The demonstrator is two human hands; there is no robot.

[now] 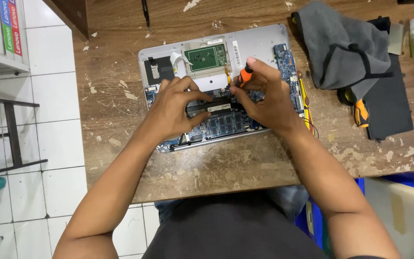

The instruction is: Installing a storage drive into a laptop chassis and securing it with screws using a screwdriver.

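An opened silver laptop base (255, 41) lies on a worn wooden table (216, 163), its blue circuit board (224, 125) and green touchpad board (207, 57) exposed. My right hand (264, 98) is closed around a small screwdriver with an orange and black handle (245, 75), tip pointing down into the middle of the laptop. My left hand (171, 108) rests on the board, fingertips pressing a black bar-shaped part (207, 106) beside the screwdriver tip. The tip itself is hidden by my fingers.
A grey cloth (341, 48) lies over a black flat panel (389, 100) at the right, with an orange-handled tool (360, 111) beside it. A thin yellow tool (304, 98) lies by the laptop's right edge. White floor tiles (58, 144) and a metal frame (10, 129) are left of the table.
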